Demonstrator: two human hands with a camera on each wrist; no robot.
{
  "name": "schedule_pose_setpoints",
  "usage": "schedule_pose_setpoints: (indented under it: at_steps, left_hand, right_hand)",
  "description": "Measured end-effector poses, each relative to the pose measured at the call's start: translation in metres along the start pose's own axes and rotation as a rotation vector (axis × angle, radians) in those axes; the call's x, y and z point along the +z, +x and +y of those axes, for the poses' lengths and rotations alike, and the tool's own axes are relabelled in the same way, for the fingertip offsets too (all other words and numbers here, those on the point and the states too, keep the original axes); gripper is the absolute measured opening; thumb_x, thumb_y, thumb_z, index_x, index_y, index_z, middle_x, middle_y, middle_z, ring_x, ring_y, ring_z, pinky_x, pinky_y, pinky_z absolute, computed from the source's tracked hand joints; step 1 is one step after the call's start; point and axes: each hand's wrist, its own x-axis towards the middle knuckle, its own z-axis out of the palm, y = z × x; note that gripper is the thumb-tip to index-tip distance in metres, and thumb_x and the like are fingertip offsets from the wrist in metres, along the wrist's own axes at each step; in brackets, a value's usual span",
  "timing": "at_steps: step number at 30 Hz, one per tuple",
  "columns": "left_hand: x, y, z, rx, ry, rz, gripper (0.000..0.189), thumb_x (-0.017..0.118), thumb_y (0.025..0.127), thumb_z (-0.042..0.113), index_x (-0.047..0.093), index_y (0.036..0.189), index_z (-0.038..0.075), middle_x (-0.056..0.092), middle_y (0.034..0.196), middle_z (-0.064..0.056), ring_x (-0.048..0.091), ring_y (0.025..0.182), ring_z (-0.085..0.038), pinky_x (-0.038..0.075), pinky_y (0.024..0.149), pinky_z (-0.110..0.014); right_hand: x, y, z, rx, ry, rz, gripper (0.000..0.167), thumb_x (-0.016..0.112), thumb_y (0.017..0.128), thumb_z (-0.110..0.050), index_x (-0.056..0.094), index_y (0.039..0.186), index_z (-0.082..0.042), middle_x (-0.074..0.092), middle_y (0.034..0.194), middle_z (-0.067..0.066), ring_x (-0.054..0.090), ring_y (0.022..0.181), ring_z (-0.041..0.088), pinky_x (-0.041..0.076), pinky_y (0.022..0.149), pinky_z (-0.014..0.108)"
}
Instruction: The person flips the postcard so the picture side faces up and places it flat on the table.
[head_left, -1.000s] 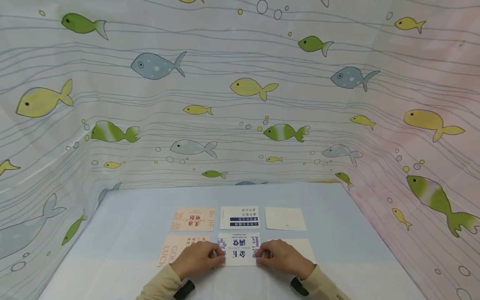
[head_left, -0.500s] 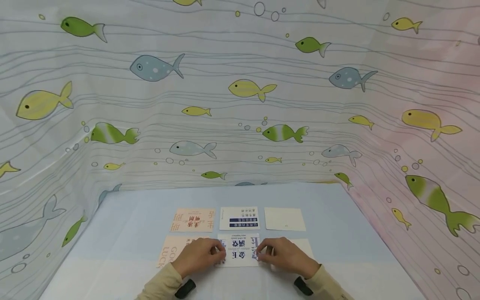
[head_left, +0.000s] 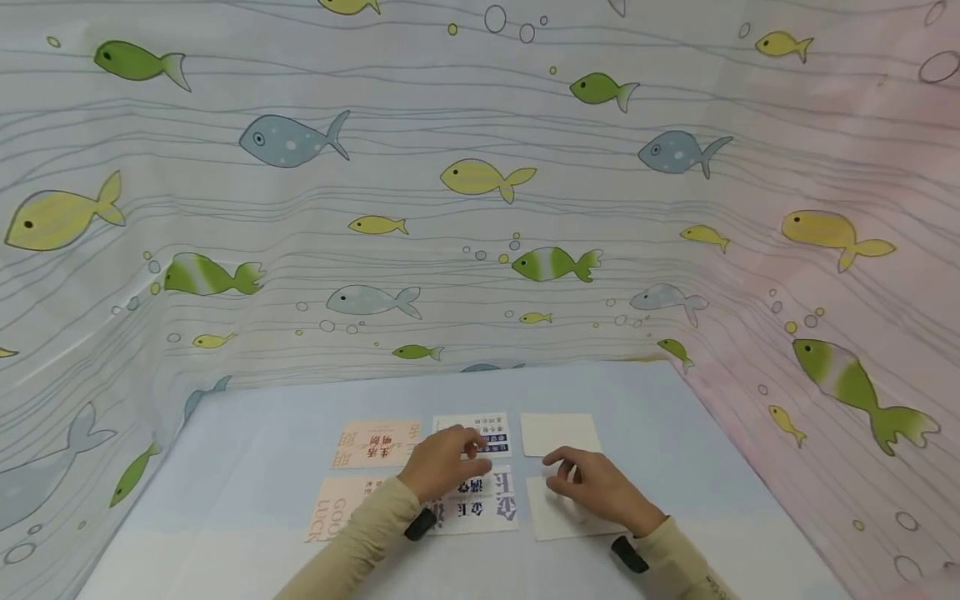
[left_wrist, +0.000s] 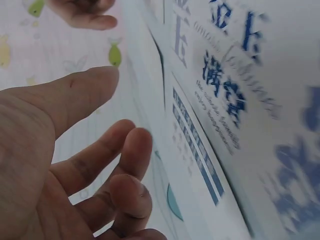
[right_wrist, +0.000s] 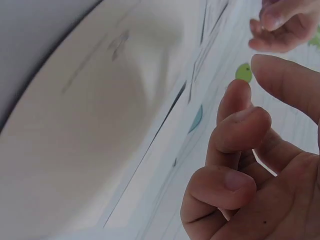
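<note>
Closest, pale surface (head_left: 517, 575). LUCK card (head_left: 327, 504) at group's eight o'clock, partly behind left sleeve (head_left: 360, 533); blue-lettered card (head_left: 483, 504) at six, partly behind left hand (head_left: 442, 465); cream card (head_left: 551, 521) at four, partly behind right hand (head_left: 600, 487). Both hands hover, fingers loosely bent, gripping nothing. Beyond, orange card (head_left: 378, 442) at ten; striped card (head_left: 493, 437) at twelve, part-hidden; pale card (head_left: 558, 433) at two. Behind, fish-print sheeting (head_left: 480, 83), cropped.

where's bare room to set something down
Bare table lies left of the peach cards, right of the blank cards, and between the back row and fish backdrop. Crowded: among the cards, under the left hand and right hand.
</note>
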Motion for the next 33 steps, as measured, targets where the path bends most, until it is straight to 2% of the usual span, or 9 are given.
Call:
schedule_pose_setpoints:
  at_steps: [5, 12, 15, 19, 22, 26, 29, 33]
  left_hand:
    - [0.017, 0.033, 0.006, 0.043, 0.08, 0.032, 0.039, 0.077, 0.089, 0.044, 0.072, 0.117, 0.017, 0.064, 0.098, 0.002, 0.057, 0.087, -0.013, 0.05, 0.072, -0.033]
    - [0.033, 0.066, 0.008, 0.109, 0.284, 0.138, 0.048, 0.079, 0.084, 0.051, 0.072, 0.117, 0.017, 0.066, 0.107, -0.005, 0.057, 0.096, -0.027, 0.049, 0.083, -0.047]
    - [0.041, 0.078, 0.009, 0.09, 0.334, 0.125, 0.061, 0.079, 0.079, 0.06, 0.071, 0.123, 0.019, 0.065, 0.113, -0.007, 0.055, 0.101, -0.03, 0.047, 0.089, -0.049]
    - [0.053, 0.093, 0.008, 0.044, 0.405, 0.069, 0.08, 0.075, 0.072, 0.073, 0.066, 0.133, 0.023, 0.062, 0.117, -0.005, 0.05, 0.104, -0.027, 0.043, 0.093, -0.046]
    - [0.061, 0.101, 0.006, 0.031, 0.465, 0.048, 0.088, 0.074, 0.067, 0.079, 0.065, 0.135, 0.024, 0.06, 0.116, -0.004, 0.049, 0.103, -0.025, 0.042, 0.091, -0.044]
    - [0.066, 0.105, 0.006, 0.026, 0.516, 0.023, 0.088, 0.072, 0.067, 0.081, 0.065, 0.134, 0.023, 0.059, 0.117, -0.004, 0.048, 0.105, -0.025, 0.042, 0.092, -0.044]
    - [0.068, 0.106, 0.007, 0.025, 0.527, 0.005, 0.085, 0.071, 0.069, 0.08, 0.067, 0.131, 0.022, 0.058, 0.118, -0.004, 0.048, 0.107, -0.025, 0.041, 0.094, -0.044]
    - [0.067, 0.104, 0.009, 0.031, 0.532, 0.01, 0.08, 0.073, 0.07, 0.078, 0.07, 0.126, 0.021, 0.058, 0.115, -0.005, 0.047, 0.105, -0.024, 0.042, 0.093, -0.043]
  right_hand:
    - [-0.007, 0.004, 0.014, 0.017, 0.0, 0.022, 0.032, 0.071, 0.097, -0.025, 0.065, 0.125, -0.011, 0.062, 0.087, -0.007, 0.054, 0.062, 0.008, 0.046, 0.057, 0.026]
    - [-0.015, 0.009, 0.032, 0.052, -0.006, 0.07, 0.036, 0.071, 0.097, -0.027, 0.064, 0.128, -0.011, 0.062, 0.088, -0.007, 0.055, 0.064, 0.008, 0.046, 0.059, 0.026]
    - [-0.02, 0.011, 0.039, 0.085, 0.005, 0.101, 0.038, 0.072, 0.096, -0.024, 0.063, 0.129, -0.009, 0.062, 0.089, -0.005, 0.056, 0.066, 0.01, 0.046, 0.059, 0.026]
    - [-0.027, 0.017, 0.05, 0.145, 0.016, 0.146, 0.044, 0.074, 0.094, -0.02, 0.06, 0.133, -0.007, 0.063, 0.094, -0.002, 0.057, 0.073, 0.013, 0.047, 0.063, 0.027]
    - [-0.031, 0.022, 0.06, 0.178, 0.016, 0.165, 0.048, 0.074, 0.095, -0.02, 0.056, 0.137, -0.006, 0.062, 0.098, 0.001, 0.058, 0.079, 0.016, 0.048, 0.067, 0.03]
    - [-0.037, 0.03, 0.075, 0.231, 0.021, 0.165, 0.051, 0.072, 0.096, -0.022, 0.053, 0.141, -0.005, 0.059, 0.101, 0.004, 0.058, 0.086, 0.019, 0.048, 0.071, 0.035]
    - [-0.042, 0.035, 0.085, 0.271, 0.008, 0.151, 0.058, 0.072, 0.096, -0.025, 0.049, 0.145, -0.004, 0.058, 0.106, 0.006, 0.057, 0.092, 0.021, 0.048, 0.075, 0.036]
    - [-0.047, 0.042, 0.092, 0.285, -0.034, 0.129, 0.066, 0.073, 0.095, -0.029, 0.046, 0.147, 0.001, 0.057, 0.108, 0.009, 0.055, 0.095, 0.024, 0.047, 0.08, 0.039]
